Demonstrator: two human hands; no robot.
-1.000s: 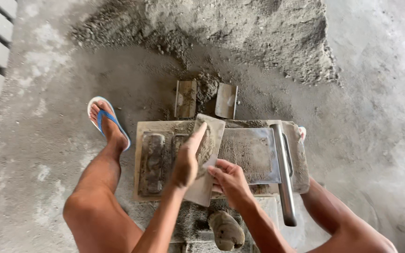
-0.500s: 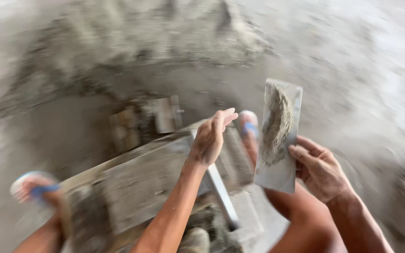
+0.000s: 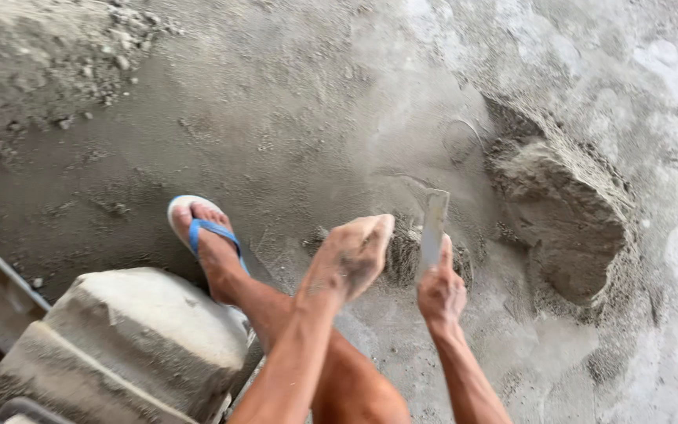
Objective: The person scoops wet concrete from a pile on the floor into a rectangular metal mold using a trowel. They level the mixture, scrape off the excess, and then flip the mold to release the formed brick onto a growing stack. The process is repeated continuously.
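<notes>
My right hand grips a flat grey board by its lower end, held edge-on and upright above the ground. My left hand hovers just to its left, dusty, fingers together and slightly curled, holding nothing. Under both hands lies a small heap of damp sand-cement mix. My foot in a white sandal with blue straps stands to the left.
A larger mound of grey mix sits to the right. A mix-caked block mould fills the lower left, with a metal part beside it. Loose rubble lies at the upper left on the concrete floor.
The view swung right, away from the mould. My right hand carried the board off the mould and turned it edge-on over the small heap. My left hand let go of the board.
</notes>
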